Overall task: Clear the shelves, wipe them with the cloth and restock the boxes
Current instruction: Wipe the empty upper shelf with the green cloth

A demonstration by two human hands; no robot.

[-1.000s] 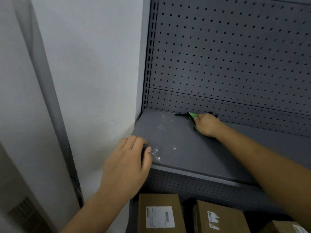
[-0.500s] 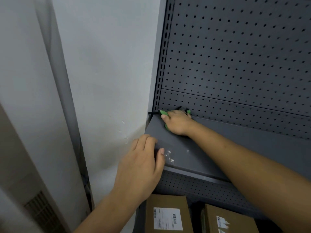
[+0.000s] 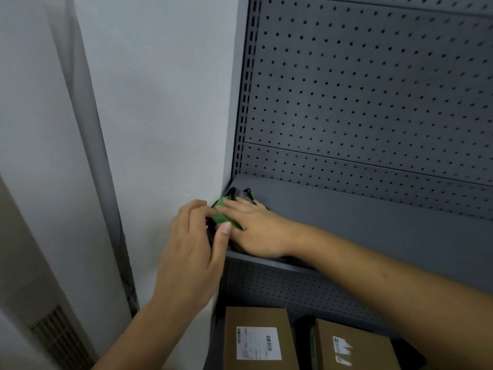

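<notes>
Head view shows the green cloth bunched at the left end of the grey shelf, close to that shelf's front edge and against the white wall. It lies under the fingers of the right hand. Those fingers are stretched out nearly straight and flat, pressing down on the cloth rather than closing round it, with dark folds showing past the fingertips toward the shelf's back corner. The right forearm reaches in from the lower right, crossing the shelf's front lip.

The left hand comes up from below at the shelf's left end. Its fingers are loosely curved and meet the cloth's left edge, and its thumb tip lies on the green fabric; whether it actually pinches the cloth cannot be told, partly through blur.

Behind the shelf rises a perforated back panel. Below the shelf stand two cardboard boxes with labels.
</notes>
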